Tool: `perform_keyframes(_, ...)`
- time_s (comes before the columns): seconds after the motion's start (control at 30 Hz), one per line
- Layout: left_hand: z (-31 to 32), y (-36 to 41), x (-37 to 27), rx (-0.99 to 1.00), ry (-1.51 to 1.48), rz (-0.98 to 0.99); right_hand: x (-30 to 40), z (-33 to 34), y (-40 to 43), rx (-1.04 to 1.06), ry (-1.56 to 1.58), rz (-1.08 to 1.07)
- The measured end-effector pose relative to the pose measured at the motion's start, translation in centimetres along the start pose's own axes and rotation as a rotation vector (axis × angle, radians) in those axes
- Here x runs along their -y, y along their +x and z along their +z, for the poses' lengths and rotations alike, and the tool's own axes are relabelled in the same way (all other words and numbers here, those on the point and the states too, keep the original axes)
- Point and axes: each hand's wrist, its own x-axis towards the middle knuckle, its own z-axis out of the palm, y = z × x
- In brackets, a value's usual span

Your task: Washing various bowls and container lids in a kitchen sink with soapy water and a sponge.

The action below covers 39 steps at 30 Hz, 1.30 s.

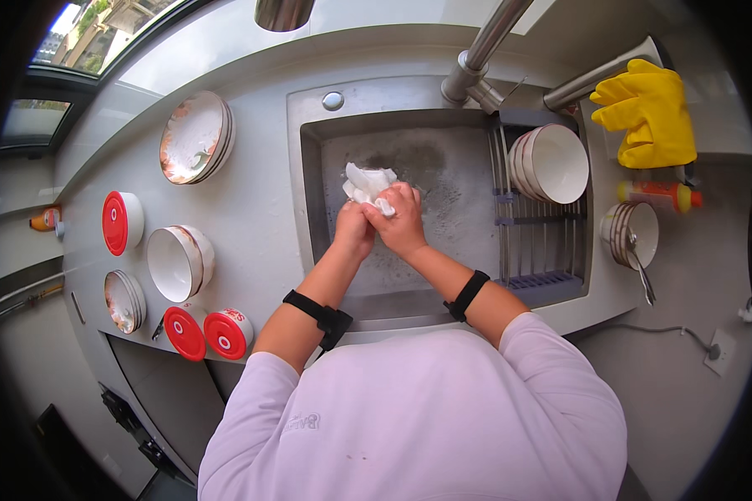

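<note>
A crumpled white cloth (368, 183) is gripped between my two hands over the stainless steel sink basin (457, 250). My left hand (355, 228) closes on its lower end. My right hand (400, 216) is wrapped round its right side, with the fingers touching those of my left. The upper part of the cloth sticks out above my fingers. Just right of my hands, wet marks and suds show on the basin floor. Stacked white bowls (554, 164) stand tilted on the drying rack (532, 220) at the basin's right side.
On the left counter are stacked patterned plates (191, 138), bowls (172, 264), small dishes (120, 302) and red-lidded containers (115, 223). A faucet (467, 78) rises behind the sink. To the right are yellow rubber gloves (655, 119), a bottle (658, 196) and bowls with spoons (640, 235).
</note>
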Motion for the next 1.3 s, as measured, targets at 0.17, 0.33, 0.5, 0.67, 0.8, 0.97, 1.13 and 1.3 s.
perform_keyframes(0.17, 1.4, -1.0, -1.5, -0.071, -0.232, -0.061, -3.4, -0.8, 0.7, -0.073, -0.059, 0.001)
perform_keyframes(0.33, 1.6, -1.2, -1.2, -0.067, -0.354, -0.049, -5.9, -0.1, 1.6, -0.227, 0.070, 0.239)
perform_keyframes(0.5, 1.2, -1.7, -2.0, -0.008, -0.375, -0.085, -7.8, -1.0, 2.8, -0.103, 0.388, 0.796)
perform_keyframes(0.67, 1.7, -1.4, -2.9, 0.026, -0.371, -0.117, -10.7, -2.9, 1.7, 0.279, -0.328, 0.564)
perform_keyframes(0.8, 1.7, -1.6, -2.9, 0.003, -0.385, -0.104, -10.5, -4.8, -0.2, 0.669, -0.746, 0.193)
perform_keyframes(0.97, 1.6, -0.9, -2.3, -0.036, -0.409, -0.093, -12.2, -3.4, 0.5, 0.575, -0.684, 0.468)
perform_keyframes(1.13, 0.2, 0.0, -1.5, -0.131, -0.413, -0.049, -8.6, -1.5, 1.1, 0.004, 0.513, 0.884)
perform_keyframes(1.3, 0.7, -0.3, -1.4, -0.131, -0.446, -0.029, 0.9, -2.2, 1.4, -0.061, 0.610, 0.510)
